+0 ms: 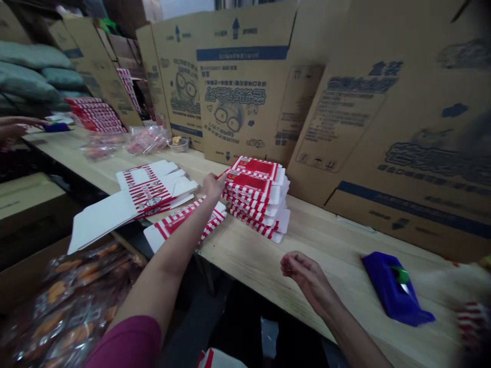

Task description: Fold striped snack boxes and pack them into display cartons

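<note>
My left hand (214,185) reaches across the table to the left side of a stack of flat red-and-white striped cartons (251,197). Its fingers are closed at the edge of an upper carton, partly hidden by the back of the hand. Under my left forearm lies another striped carton (172,225). To its left, white carton blanks with striped panels (148,189) overlap the table's edge. My right hand (301,271) hovers near the front edge, right of the stack, fingers curled together and nothing visible in them. A blue tape dispenser (397,289) stands right of it.
Large brown cardboard boxes (245,92) line the back of the wooden table (238,260). Clear plastic packets (148,140) and a small tub (179,144) sit at the far left. Below left is a box of wrapped food packets (72,301). Another person's hand (19,122) shows at far left.
</note>
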Demonstrator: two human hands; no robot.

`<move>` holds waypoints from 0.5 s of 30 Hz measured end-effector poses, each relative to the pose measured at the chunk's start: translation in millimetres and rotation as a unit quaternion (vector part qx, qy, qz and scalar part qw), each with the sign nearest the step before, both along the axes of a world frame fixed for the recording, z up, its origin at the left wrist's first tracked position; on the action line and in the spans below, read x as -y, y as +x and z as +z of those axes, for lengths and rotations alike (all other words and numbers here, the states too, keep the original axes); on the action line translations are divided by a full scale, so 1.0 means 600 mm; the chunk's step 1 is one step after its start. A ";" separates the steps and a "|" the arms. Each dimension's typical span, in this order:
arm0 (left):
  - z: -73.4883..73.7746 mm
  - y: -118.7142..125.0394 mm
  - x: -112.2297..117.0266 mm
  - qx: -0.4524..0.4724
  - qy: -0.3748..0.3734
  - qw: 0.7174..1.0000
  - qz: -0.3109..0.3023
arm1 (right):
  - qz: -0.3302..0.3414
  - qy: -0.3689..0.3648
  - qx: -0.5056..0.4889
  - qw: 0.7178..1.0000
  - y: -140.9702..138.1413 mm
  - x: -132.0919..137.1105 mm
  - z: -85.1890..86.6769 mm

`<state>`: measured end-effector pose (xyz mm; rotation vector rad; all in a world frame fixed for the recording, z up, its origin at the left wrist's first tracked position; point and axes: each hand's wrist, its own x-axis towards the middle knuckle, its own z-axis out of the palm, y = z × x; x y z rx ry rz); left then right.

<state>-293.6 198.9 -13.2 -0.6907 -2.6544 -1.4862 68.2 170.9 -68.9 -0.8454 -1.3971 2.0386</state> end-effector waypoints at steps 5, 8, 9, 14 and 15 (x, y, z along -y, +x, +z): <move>-0.034 -0.041 0.114 -0.072 -0.113 0.987 -0.084 | 0.129 0.199 0.048 0.970 -0.196 0.002 0.010; -0.089 -0.062 0.214 -0.159 -0.316 0.916 -0.189 | 0.144 0.297 0.077 0.941 -0.349 -0.015 0.016; -0.109 -0.064 0.239 -0.166 -0.357 0.898 -0.199 | 0.134 0.302 0.087 0.940 -0.396 -0.021 0.017; -0.175 -0.060 0.280 -0.168 -0.416 0.871 -0.201 | 0.083 0.272 0.118 0.951 -0.543 -0.036 0.017; -0.177 -0.058 0.278 -0.172 -0.412 0.873 -0.196 | 0.071 0.258 0.099 0.958 -0.552 -0.037 0.016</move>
